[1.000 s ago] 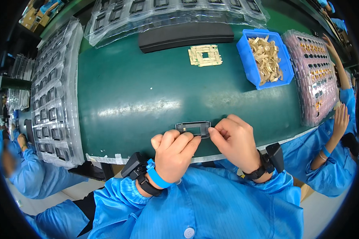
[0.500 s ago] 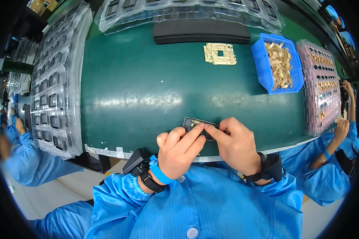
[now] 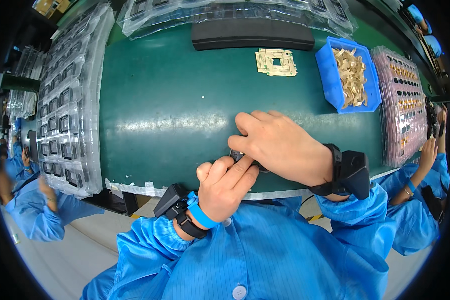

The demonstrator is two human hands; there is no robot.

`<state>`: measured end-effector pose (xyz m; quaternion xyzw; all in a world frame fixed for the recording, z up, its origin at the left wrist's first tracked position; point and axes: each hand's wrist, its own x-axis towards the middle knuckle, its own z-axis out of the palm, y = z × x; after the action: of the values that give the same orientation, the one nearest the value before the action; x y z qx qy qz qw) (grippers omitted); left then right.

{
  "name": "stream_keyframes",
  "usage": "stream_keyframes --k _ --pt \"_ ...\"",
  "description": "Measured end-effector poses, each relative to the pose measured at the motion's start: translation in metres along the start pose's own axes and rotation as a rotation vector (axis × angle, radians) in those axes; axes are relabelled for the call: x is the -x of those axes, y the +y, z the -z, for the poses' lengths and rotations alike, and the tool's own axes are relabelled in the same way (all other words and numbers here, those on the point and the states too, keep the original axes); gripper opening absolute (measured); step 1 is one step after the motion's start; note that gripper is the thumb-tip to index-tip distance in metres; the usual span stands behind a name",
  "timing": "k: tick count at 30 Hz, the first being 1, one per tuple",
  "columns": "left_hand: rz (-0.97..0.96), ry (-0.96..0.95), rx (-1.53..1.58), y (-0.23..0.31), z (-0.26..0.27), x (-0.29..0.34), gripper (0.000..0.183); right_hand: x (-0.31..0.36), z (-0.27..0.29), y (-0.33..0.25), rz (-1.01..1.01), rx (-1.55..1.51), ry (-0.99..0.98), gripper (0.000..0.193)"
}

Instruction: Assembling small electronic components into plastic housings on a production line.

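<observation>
Near the table's front edge lies a small, flat, dark housing [image 3: 237, 155], mostly covered by my hands; only a dark corner with a pale edge shows. My left hand [image 3: 226, 186] presses on it from the near side, index and middle fingers stretched over it. Above the housing my right hand [image 3: 277, 145] is bent over with its fingers curled in, thumb and index drawn together at the housing's far left corner. Whether anything sits between those fingertips is hidden.
A blue bin [image 3: 330, 82] of tan strips stands at the right, beside pink-tinted stacked trays [image 3: 392, 145]. Tan flat cut-out sheets [image 3: 276, 63] lie before a long black box [image 3: 252, 37]. Clear trays [image 3: 65, 115] line the left. Co-workers sit at both sides.
My right hand has moved from the housing's right side up and left over it, its fingers now curled above the far corner. My left hand has stayed in place.
</observation>
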<state>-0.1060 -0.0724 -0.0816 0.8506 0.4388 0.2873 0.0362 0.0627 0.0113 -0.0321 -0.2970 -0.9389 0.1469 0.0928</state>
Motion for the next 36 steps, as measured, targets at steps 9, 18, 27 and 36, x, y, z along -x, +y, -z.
stream_keyframes --k 9,18,27,36 --pt "0.013 0.005 -0.021 0.000 -0.002 0.002 0.024 0.001 -0.008 0.000 -0.003 0.066 -0.024 0.009" --pt "0.115 0.039 -0.033 0.006 -0.002 -0.001 0.023 0.048 0.018 0.006 -0.132 -0.071 0.073 0.013" --pt "0.127 0.008 -0.048 0.006 0.000 0.000 0.025 0.083 0.075 0.057 -0.567 0.114 0.647 0.008" --pt "0.224 -0.113 0.126 0.010 0.012 -0.018 0.030 0.085 0.076 0.061 -0.915 -0.022 0.886 0.009"
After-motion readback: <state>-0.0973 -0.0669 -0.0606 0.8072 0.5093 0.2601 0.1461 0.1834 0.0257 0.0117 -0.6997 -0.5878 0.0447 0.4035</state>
